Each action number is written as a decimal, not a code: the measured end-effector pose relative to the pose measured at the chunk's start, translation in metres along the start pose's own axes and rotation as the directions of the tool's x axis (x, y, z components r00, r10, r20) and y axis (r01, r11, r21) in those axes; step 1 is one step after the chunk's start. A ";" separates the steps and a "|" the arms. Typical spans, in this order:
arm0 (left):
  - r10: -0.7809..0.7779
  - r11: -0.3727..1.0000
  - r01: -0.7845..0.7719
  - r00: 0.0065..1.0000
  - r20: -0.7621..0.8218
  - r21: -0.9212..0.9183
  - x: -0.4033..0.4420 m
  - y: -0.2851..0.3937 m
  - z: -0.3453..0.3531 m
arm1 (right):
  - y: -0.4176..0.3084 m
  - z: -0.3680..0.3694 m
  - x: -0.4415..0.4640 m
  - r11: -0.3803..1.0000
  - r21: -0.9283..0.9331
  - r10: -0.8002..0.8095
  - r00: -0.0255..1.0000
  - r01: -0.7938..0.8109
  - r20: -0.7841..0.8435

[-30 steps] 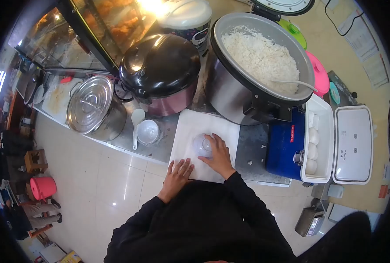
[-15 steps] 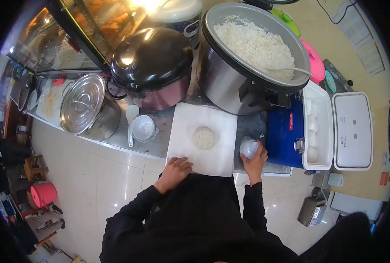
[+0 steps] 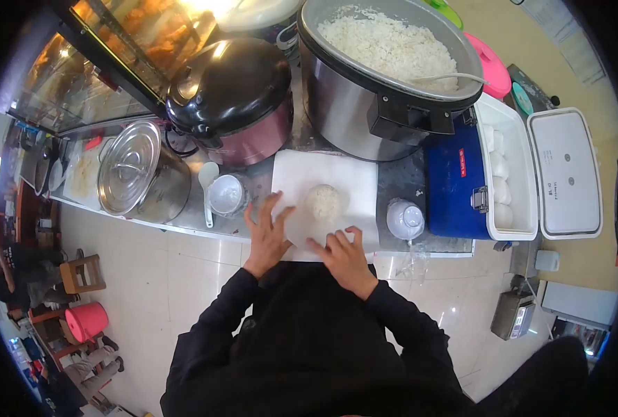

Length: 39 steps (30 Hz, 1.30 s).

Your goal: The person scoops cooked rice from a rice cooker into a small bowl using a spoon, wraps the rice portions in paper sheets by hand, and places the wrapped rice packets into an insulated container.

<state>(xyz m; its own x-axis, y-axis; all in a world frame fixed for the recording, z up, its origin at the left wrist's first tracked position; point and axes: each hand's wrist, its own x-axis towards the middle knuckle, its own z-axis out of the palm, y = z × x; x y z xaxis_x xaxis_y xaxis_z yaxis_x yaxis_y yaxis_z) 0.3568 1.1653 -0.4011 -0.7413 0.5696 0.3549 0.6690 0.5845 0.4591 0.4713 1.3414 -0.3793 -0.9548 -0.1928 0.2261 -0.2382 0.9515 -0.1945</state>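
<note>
A round mound of rice (image 3: 324, 203) lies on a sheet of white paper (image 3: 354, 170) at the counter's front edge. At the paper's left side is my left hand (image 3: 267, 236), its fingers spread and touching or just over the sheet. My right hand (image 3: 347, 258) is over the near edge of the paper, fingers bent and apart, close below the rice. To the right stands a small white bowl (image 3: 405, 219), upside down, with clear plastic (image 3: 413, 263) hanging beside it. Another white bowl (image 3: 225, 193) sits left of the paper, next to a white rice paddle (image 3: 208, 194).
A large open rice cooker (image 3: 364, 115) full of rice stands behind the paper, beside a closed pink-and-black cooker (image 3: 236, 104). A lidded steel pot (image 3: 163, 182) is on the left. On the right, a blue cooler box (image 3: 455, 187) stands open with white wrapped bundles (image 3: 500, 187) inside.
My right hand has let go of the small bowl, leaving it on the counter, and moved left to the paper. My left hand has moved up along the paper's left side, fingers spreading.
</note>
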 end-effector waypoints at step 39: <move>0.074 0.997 -0.067 0.975 0.209 -0.038 0.095 -0.051 0.064 | 0.045 0.045 -0.005 1.000 0.020 -0.014 0.958 0.021 -0.285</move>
<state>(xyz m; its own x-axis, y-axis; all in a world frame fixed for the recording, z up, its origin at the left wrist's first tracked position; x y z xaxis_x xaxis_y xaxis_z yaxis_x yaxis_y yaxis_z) 0.2554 1.2266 -0.4426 -0.6623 0.7193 0.2097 0.7147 0.5225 0.4650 0.4571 1.3745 -0.4318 -0.8610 -0.1298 0.4917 -0.2613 0.9424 -0.2088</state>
